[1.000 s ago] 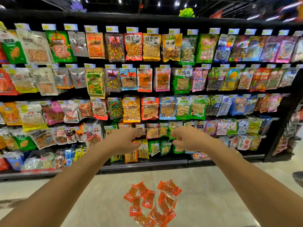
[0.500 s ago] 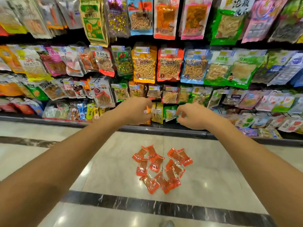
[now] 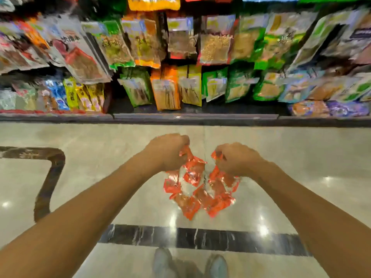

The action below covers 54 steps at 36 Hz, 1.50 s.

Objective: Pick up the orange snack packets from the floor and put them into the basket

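Shoes (image 3: pixel 216 265) nearest, dark floor stripe (image 3: pixel 200 237) just ahead. Then heap of orange packets (image 3: pixel 198 195) on floor (image 3: pixel 100 177), right under and between both hands. Left hand (image 3: pixel 168 152) curled, pinching packet edge at fingertips; right hand (image 3: pixel 237 160) curled same way, pinching another. Packets look light, thin, crinkly, glossy, likely slippery, little crush worry. Best hold: pinch sealed edges, or scoop several. Basket not in view. Beyond hands, shelf (image 3: pixel 190 117) of snack bags (image 3: pixel 214 47), blurred
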{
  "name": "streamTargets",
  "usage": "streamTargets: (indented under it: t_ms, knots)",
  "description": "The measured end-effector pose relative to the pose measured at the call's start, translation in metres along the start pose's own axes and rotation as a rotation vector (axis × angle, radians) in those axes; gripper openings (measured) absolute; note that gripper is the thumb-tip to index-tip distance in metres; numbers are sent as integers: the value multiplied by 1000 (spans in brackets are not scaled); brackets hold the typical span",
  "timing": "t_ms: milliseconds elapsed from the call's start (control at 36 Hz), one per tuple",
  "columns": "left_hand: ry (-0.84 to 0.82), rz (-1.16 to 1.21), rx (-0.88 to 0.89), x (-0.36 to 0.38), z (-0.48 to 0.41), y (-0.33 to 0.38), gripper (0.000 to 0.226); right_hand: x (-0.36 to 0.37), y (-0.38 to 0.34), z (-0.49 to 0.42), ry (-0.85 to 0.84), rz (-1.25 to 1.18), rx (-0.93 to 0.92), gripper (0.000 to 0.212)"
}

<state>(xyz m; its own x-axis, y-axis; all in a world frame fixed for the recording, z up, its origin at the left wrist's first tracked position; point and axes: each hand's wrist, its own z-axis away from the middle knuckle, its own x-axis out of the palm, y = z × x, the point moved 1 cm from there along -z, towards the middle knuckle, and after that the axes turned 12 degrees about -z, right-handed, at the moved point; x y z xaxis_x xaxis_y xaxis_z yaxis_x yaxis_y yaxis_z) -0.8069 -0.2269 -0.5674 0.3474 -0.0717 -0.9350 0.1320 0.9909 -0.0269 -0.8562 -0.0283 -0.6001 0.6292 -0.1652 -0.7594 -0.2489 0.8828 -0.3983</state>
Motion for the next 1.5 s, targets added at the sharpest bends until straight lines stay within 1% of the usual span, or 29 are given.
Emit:
streamTargets:
  t_ms: [83,139,194,278,361,389,444,472,556,611,694,750,778,861,889,917,972,1000,1056,1139,1194,1222,1250,1306,1361,1389,1417,1444,1500]
  knots:
    - [-16,-29,71,111,-50,-6,39,90,44,-68,9,-9,1,37]
    - [-18,-86,116,188,-80,-9,40,153,75,-112,-26,-17,19,39]
    - [-60,-136,152,264,-107,-9,41,214,106,-152,-59,-54,53,41]
    - [-142,-218,219,370,-137,-5,45,296,147,-200,-93,-41,66,49]
    - [-214,-256,302,461,-162,-1,46,363,178,-234,-126,-22,109,49]
    - [-227,-278,330,486,-169,1,43,381,186,-243,-136,-1,120,54]
    - [-214,-343,393,529,-182,6,41,413,200,-258,-133,41,148,66]
    - [-197,-371,421,546,-186,10,43,427,205,-263,-118,57,160,66]
    - [-181,-386,455,585,-191,18,60,460,214,-273,-94,75,207,68]
    - [-117,-418,473,601,-186,22,69,475,216,-275,-46,105,217,74]
    - [35,-478,461,614,-179,19,60,485,217,-274,36,111,218,85]
    - [54,-513,447,616,-179,17,53,488,219,-275,86,93,229,86]
    - [34,-529,448,616,-181,17,51,489,220,-276,92,73,253,86]
    - [-64,-497,448,609,-189,16,54,487,226,-279,67,-36,343,88]
    - [-114,-456,444,605,-192,16,52,485,228,-280,51,-96,362,84]
    - [-172,-402,427,600,-194,15,47,482,231,-279,42,-180,376,73]
    - [-272,-265,369,590,-196,11,37,475,237,-277,21,-369,376,45]
    - [-292,-193,334,584,-196,8,36,471,239,-275,22,-447,367,39]
    - [-310,-58,259,577,-197,-1,42,461,242,-271,34,-550,364,32]
    - [-328,234,151,555,-199,-15,47,440,241,-261,63,-695,371,41]
    - [-326,464,95,530,-201,-23,43,416,238,-251,127,-833,379,31]
    - [-297,550,71,514,-200,-26,39,401,235,-245,154,-890,376,25]
    - [-260,611,40,496,-200,-28,32,380,230,-238,182,-945,367,24]
    - [-186,709,-36,448,-196,-29,21,333,221,-219,237,-1046,345,28]
    - [-121,805,-85,393,-190,-28,20,279,208,-191,299,-1126,308,30]
    - [-90,839,-97,360,-185,-27,21,248,199,-175,338,-1156,286,25]
    - [-56,869,-92,325,-179,-24,25,215,187,-156,370,-1178,263,20]
    - [-27,904,-89,289,-172,-21,30,183,177,-138,397,-1207,240,21]
    - [26,980,-82,205,-153,-11,29,114,154,-95,447,-1230,206,20]
